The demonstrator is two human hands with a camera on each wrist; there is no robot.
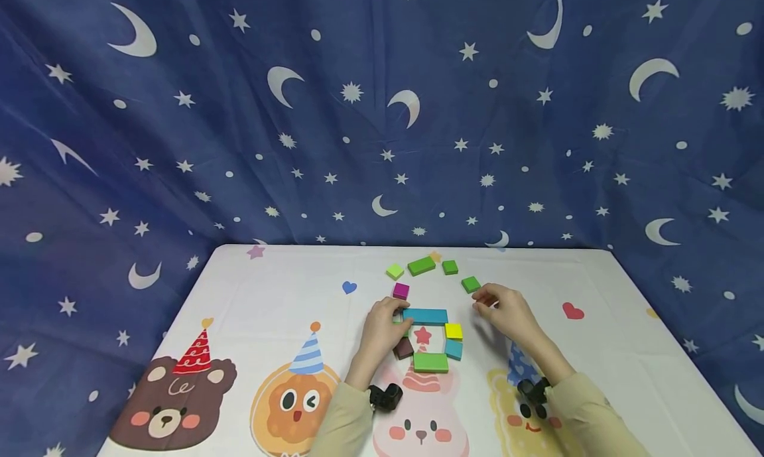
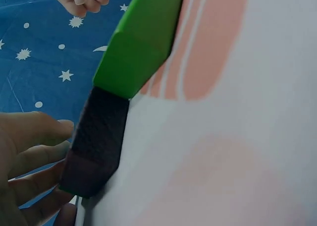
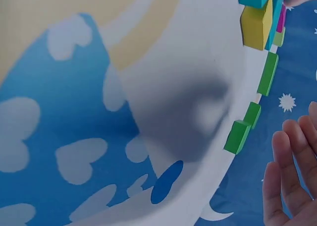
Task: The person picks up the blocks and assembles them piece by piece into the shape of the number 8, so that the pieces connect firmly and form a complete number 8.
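Observation:
My left hand (image 1: 383, 327) is at the left side of a ring of coloured blocks, with thumb and index finger by the left end of a long blue block (image 1: 426, 317). A green block there is partly covered by the fingers; whether they pinch anything is hidden. A dark brown block (image 2: 101, 132) stands near the palm, touching a long green block (image 2: 138, 37). The ring's right side has a yellow block (image 1: 453, 331) and a blue block (image 1: 453, 349). My right hand (image 1: 506, 311), fingers loosely bent and holding nothing, hovers beside a small green block (image 1: 471, 284).
Behind the ring lie a magenta block (image 1: 401, 290), a light green block (image 1: 395, 271), a longer green block (image 1: 421, 266) and a small green block (image 1: 450, 267). The white tablecloth (image 1: 286, 284) carries printed animals. A blue starry curtain (image 1: 382, 112) hangs behind the table.

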